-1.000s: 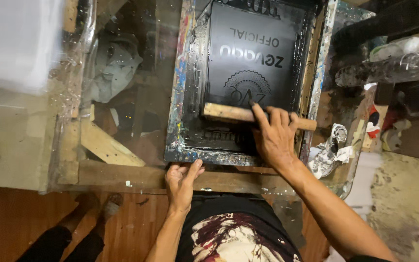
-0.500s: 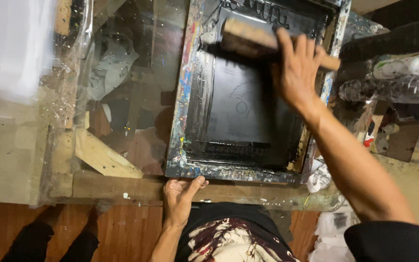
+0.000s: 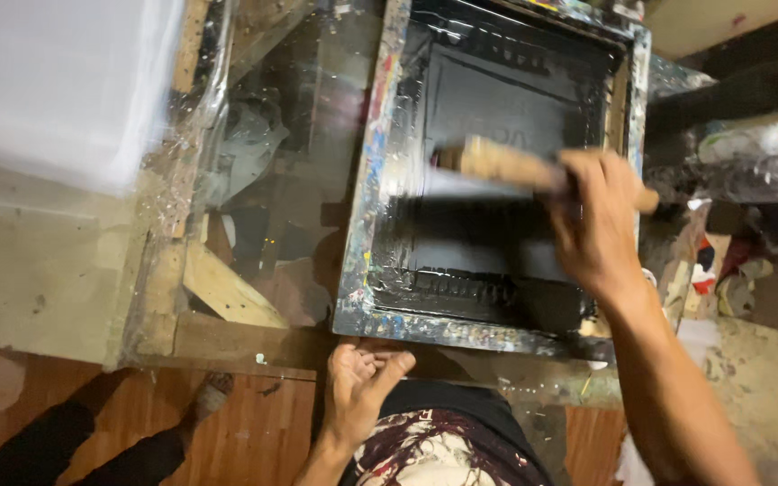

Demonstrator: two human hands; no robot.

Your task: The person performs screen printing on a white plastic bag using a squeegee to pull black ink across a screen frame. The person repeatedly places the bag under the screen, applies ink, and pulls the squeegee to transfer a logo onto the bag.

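The squeegee (image 3: pixel 506 166) is lying crosswise inside the ink-stained screen frame (image 3: pixel 366 225), its wooden handle running left to right; the left hand (image 3: pixel 362 382) is resting loosely curled, empty, on the tabletop edge (image 3: pixel 227 337), while the right hand (image 3: pixel 596 225) is gripping the squeegee's right end.

Wooden squeegee (image 3: pixel 506 166) on an ink-covered printing screen (image 3: pixel 366 270)

The squeegee lies crosswise, blurred, mid-screen; the paint-spattered frame lies flat, black ink pooled along its near edge.
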